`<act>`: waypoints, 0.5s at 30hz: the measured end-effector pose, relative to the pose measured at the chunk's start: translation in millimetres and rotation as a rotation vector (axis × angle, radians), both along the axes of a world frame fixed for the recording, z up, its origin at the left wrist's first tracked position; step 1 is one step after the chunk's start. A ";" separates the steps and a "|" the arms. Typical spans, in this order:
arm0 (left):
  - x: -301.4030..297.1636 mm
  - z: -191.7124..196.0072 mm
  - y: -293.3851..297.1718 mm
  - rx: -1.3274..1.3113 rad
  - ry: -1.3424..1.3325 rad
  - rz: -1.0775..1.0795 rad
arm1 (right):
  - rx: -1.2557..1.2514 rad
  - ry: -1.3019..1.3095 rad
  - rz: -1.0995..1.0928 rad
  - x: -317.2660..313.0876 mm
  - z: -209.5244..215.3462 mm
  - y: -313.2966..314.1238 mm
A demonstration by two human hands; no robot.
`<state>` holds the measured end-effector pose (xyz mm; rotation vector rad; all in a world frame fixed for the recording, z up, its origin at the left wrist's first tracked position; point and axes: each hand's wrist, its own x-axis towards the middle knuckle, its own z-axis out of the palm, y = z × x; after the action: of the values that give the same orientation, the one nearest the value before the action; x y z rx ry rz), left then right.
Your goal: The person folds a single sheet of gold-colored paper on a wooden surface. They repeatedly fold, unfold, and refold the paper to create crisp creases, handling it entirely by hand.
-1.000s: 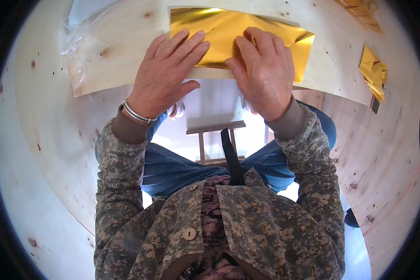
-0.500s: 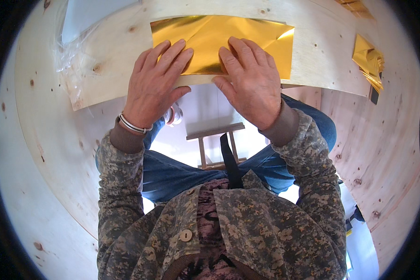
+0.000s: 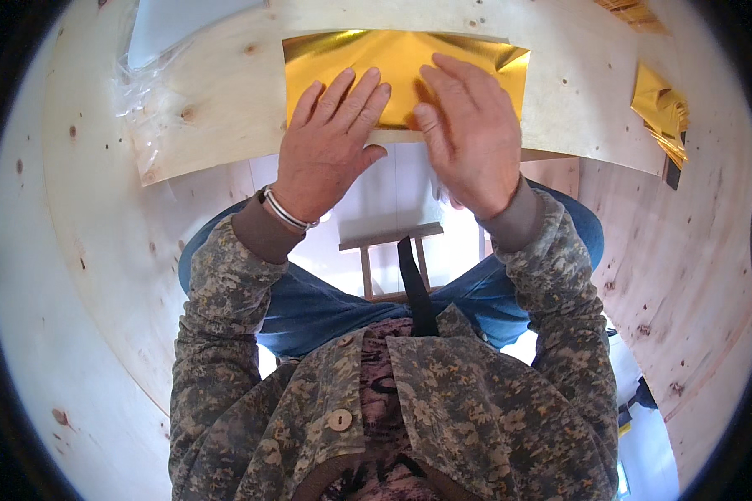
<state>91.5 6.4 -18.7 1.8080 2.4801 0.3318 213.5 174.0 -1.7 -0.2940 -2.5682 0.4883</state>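
Observation:
A shiny gold foil sheet (image 3: 401, 63), wider than it is deep, lies on the pale wooden tabletop at its near edge. My left hand (image 3: 330, 138) rests on the sheet's left half with its fingers spread and its thumb out to the side. Over the right half is my right hand (image 3: 474, 138), tilted onto its side, its fingers stretched out and thumb apart. Whether the right fingertips touch the foil I cannot tell. Neither hand grips anything. A crease runs through the foil near its upper right corner.
To the right, a stack of gold foil pieces (image 3: 662, 108) lies by the table edge, and more gold foil (image 3: 635, 12) sits at the far right. A white sheet (image 3: 180, 25) and crumpled clear plastic (image 3: 138, 92) are at the far left.
My left hand has moved right across the foil. My right hand has turned onto its side and shifted slightly right.

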 end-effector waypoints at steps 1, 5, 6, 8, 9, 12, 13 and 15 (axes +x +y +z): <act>1.5 -0.3 -0.1 0.027 0.062 -0.016 | -0.018 0.050 -0.023 0.0 1.6 5.4; 3.4 7.9 -6.0 0.104 0.081 -0.069 | -0.105 0.269 -0.106 0.1 9.0 33.4; 3.2 12.0 -7.0 0.133 0.063 -0.081 | -0.134 0.322 -0.130 0.7 11.0 40.6; 2.2 21.2 -6.9 0.220 0.030 -0.072 | -0.214 0.441 -0.213 3.6 16.0 54.2; -0.1 26.5 -6.5 0.276 0.019 -0.050 | -0.330 0.497 -0.266 5.7 18.4 58.1; -10.1 39.8 -0.6 0.596 -0.222 0.119 | -0.530 0.647 -0.365 7.8 26.3 70.4; -13.9 43.2 1.4 0.708 -0.328 0.212 | -0.573 0.697 -0.362 6.7 28.3 73.2; -19.6 48.3 3.8 0.885 -0.558 0.365 | -0.762 0.762 -0.396 5.8 31.5 75.0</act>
<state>71.9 10.1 29.7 1.0930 2.3428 1.8835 219.3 249.0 29.8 -0.6970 -1.4630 1.1439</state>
